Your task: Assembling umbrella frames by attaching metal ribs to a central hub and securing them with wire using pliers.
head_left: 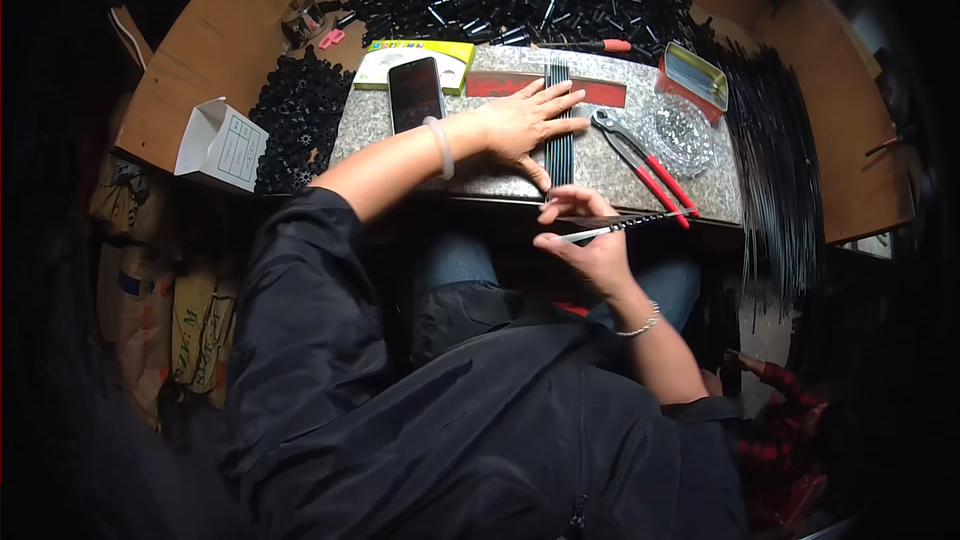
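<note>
My left hand [530, 125] lies flat with its fingers spread across a row of thin dark rods [558, 162] on the grey speckled slab [480, 170]. The rods lie side by side, their far ends crossing a red strip [600, 92]. Just below their near ends is my right hand [592, 245], closed on a slim silver-and-black tool [625, 224] that looks like tweezers. That tool points right, past the slab's front edge. Red-handled pliers [645, 165] rest to the right of the rods. Beside my left wrist lies a black phone [415, 93].
A heap of black tubular parts [510, 0] fills the back; more small black parts [295, 120] lie left. Long dark rods [785, 160] hang over the right edge. A glass dish [680, 135], an open tin [695, 78], a white box [222, 145] and a green-yellow box [455, 55] stand around.
</note>
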### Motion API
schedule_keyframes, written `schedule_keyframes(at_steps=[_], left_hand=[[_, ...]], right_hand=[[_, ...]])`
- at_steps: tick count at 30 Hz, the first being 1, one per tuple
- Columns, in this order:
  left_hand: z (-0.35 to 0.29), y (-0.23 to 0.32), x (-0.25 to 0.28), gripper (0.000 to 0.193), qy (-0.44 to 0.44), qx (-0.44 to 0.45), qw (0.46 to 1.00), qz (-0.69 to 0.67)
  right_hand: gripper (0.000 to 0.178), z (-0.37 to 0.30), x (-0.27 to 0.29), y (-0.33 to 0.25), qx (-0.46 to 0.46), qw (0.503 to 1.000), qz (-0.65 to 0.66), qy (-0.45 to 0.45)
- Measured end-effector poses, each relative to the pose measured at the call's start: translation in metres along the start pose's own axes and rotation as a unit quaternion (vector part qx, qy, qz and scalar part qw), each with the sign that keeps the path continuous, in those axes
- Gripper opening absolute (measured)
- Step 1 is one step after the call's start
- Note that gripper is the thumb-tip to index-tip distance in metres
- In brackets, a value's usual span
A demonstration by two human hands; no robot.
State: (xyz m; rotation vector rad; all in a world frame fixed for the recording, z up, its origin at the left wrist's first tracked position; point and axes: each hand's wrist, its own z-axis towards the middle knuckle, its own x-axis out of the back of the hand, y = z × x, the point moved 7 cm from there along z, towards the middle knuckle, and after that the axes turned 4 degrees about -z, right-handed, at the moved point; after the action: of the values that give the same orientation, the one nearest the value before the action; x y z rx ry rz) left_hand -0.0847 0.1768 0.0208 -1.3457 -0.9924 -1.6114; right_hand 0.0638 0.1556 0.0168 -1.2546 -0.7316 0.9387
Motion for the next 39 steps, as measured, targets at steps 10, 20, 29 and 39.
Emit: schedule_keyframes(at_steps=[10, 20, 29, 39], left_hand=[[0.023, 0.113, 0.003, 0.089, 0.16, 0.102, 0.976, -0.11], [-0.027, 0.168, 0.123, 0.012, 0.167, 0.106, 0.965, 0.17], [-0.006, 0.187, 0.142, 0.022, -0.04, 0.073, 0.972, 0.218], [-0.038, 0.173, 0.174, 0.072, 0.369, 0.006, 0.926, -0.082]], right_hand=[[0.034, -0.085, 0.124, -0.1, 0.259, 0.872, 0.212, 0.356], [0.035, -0.133, 0.051, -0.092, -0.061, 0.998, 0.007, 0.026], [0.01, -0.008, 0.012, -0.075, 0.109, 0.973, -0.199, -0.049], [0.011, -0.054, 0.022, 0.037, -0.045, 0.999, 0.009, 0.004]])
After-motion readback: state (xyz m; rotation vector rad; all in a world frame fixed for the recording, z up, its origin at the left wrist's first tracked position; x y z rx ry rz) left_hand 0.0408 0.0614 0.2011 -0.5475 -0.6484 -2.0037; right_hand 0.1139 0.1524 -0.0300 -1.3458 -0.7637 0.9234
